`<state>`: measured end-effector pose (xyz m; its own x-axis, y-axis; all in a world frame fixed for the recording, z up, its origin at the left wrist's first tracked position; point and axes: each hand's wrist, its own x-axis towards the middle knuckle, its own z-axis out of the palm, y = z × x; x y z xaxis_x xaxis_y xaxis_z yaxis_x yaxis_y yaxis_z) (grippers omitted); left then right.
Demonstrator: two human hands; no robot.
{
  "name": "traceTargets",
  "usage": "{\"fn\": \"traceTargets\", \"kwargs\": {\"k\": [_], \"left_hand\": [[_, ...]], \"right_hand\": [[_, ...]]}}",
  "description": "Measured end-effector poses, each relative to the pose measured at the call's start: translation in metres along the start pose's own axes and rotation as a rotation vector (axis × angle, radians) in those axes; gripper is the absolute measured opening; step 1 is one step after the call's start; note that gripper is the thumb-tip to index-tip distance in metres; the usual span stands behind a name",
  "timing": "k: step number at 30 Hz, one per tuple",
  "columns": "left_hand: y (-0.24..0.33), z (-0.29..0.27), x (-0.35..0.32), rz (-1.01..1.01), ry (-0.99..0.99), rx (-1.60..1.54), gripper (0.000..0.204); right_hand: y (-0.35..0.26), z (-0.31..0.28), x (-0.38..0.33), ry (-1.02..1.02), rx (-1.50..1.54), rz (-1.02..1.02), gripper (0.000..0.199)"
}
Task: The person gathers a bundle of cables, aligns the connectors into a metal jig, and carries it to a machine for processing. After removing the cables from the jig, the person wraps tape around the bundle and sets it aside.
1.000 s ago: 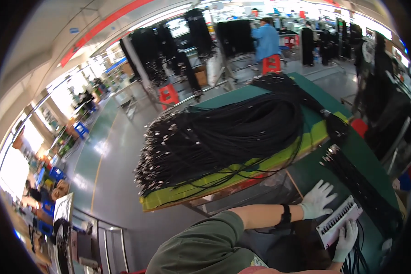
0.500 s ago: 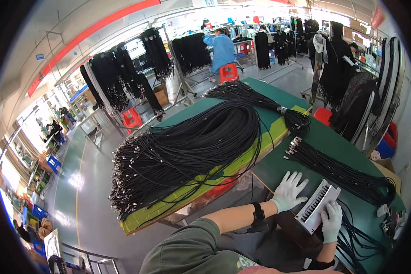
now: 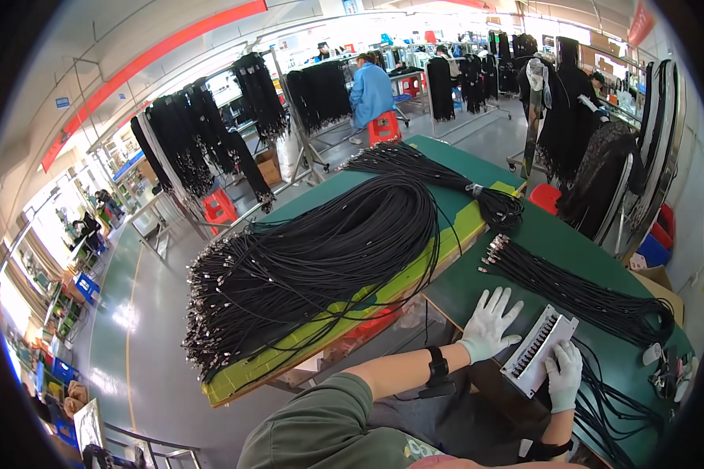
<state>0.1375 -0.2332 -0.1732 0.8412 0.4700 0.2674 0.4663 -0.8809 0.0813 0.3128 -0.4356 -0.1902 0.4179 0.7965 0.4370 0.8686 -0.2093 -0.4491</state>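
My left hand, in a white glove, lies with fingers spread on the green tabletop, left of a silvery metal box. The metal box sits tilted near the table's front edge, with a row of dark slots or terminals along its top. My right hand, also gloved in white, is curled against the right side of the box, gripping it. Black cables trail over the table beside and below the right hand. Beyond the box lies a bundle of black cables with metal connector ends.
A large heap of black cables covers a yellow-green board on my left. Another tied bundle lies behind it. Racks of hanging black cables stand beyond. A person in blue sits on a red stool.
The whole view has shifted slightly. The person in blue has lowered a raised arm. My hands and the metal box keep nearly the same places.
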Motion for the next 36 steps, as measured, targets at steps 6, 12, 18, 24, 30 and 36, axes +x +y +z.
{"fn": "traceTargets", "kwargs": {"k": [6, 12, 18, 24, 30, 36], "left_hand": [[-0.0034, 0.0054, 0.0036, 0.040, -0.111, -0.045, 0.075], [-0.0004, 0.0015, 0.0012, 0.016, 0.009, -0.017, 0.071], [-0.0001, 0.0013, 0.0007, 0.001, -0.007, -0.010, 0.069], [-0.0014, 0.0031, 0.0030, 0.028, -0.086, -0.008, 0.069], [-0.0013, 0.0010, 0.0023, 0.029, -0.092, -0.015, 0.068], [-0.0018, 0.0045, 0.0016, 0.030, -0.065, -0.029, 0.067]], "right_hand": [[-0.0048, -0.0024, 0.0024, -0.020, -0.004, 0.018, 0.038], [-0.0013, 0.0000, 0.0001, 0.011, 0.000, 0.006, 0.038], [-0.0038, -0.0013, 0.0016, -0.005, -0.003, 0.016, 0.037], [-0.0027, -0.0011, 0.0013, -0.008, -0.008, 0.017, 0.037], [-0.0030, 0.0003, -0.0003, 0.009, -0.007, 0.022, 0.038], [-0.0011, 0.0006, -0.0004, 0.003, -0.004, 0.017, 0.039]]}}
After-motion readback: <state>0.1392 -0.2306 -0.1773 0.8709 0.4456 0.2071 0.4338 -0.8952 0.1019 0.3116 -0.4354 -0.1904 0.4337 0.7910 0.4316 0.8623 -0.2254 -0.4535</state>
